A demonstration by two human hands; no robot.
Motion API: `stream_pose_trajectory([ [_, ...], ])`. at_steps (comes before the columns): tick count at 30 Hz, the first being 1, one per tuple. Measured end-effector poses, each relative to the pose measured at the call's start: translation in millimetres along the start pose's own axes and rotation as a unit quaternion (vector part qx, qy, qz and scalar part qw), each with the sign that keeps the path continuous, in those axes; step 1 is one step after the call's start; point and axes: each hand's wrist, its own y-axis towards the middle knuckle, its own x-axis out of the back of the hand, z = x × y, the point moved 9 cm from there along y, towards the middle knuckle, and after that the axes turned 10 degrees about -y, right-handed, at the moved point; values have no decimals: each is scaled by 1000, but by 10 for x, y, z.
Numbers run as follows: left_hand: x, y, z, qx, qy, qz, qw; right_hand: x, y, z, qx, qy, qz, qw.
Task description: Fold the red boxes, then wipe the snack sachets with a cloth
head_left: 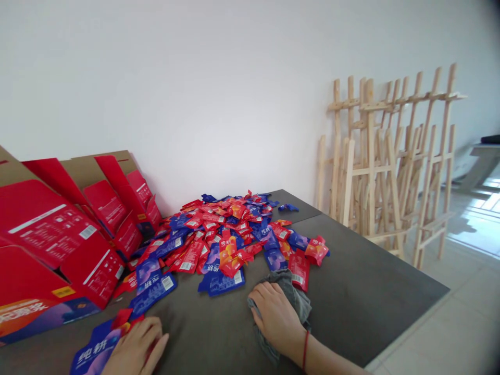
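Observation:
My right hand (pixel 276 316) lies over a crumpled grey cloth (pixel 299 297), its fingers curled around the cloth and pressing it on the dark tabletop. A red cord circles that wrist. At the lower left, my left hand (pixel 135 348) is closed over pouches, with red showing between thumb and fingers and a blue pouch (pixel 96 349) sticking out to its left. How many pouches it holds is hidden. Beyond the hands spreads a big heap of red and blue pouches (pixel 219 224). One red pouch (pixel 300 270) touches the cloth's far edge.
Open red cardboard boxes (pixel 47 229) stand along the left side, flaps raised. The dark table (pixel 351 291) has its right edge running toward the viewer. Behind it to the right, several wooden easels (pixel 371 172) lean together on a tiled floor. A white wall rises behind the heap.

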Motion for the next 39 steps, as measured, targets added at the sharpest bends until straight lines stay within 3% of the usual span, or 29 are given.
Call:
stream_pose_trajectory([
  [5, 269, 550, 74, 108, 151, 30, 982, -1, -4, -10, 1, 5, -3, 1000],
  [8, 268, 769, 140, 155, 155, 96, 971, -11, -2, -29, -3, 14, -5, 1000],
  [10, 201, 812, 14, 137, 136, 118, 974, -15, 3, -32, -3, 18, -6, 1000],
  [13, 15, 717, -475, 53, 122, 112, 985, -11, 10, -32, -7, 18, -8, 1000],
  [18, -408, 297, -1481, -63, 69, 129, 987, 1, 8, -40, -20, 32, -20, 999],
  [21, -469, 201, -1817, -98, -10, 142, 985, 37, 14, -153, -49, 80, -48, 994],
  [24, -386, 328, -1765, -82, -151, 132, 976, 119, 37, -358, -88, 127, -80, 985],
  [27, -335, 497, -1466, -21, -316, 118, 941, 250, 54, -518, -107, 144, -99, 979],
  [30, -257, 482, -1290, -18, -322, 80, 943, 373, 26, -508, -93, 170, -96, 976],
  [34, -243, 185, -1303, -21, -208, 63, 976, 412, -55, -124, -17, 193, -56, 979],
  [39, -443, 3, -1335, -31, -208, 73, 975, 240, -86, 499, 70, 153, -1, 986],
])
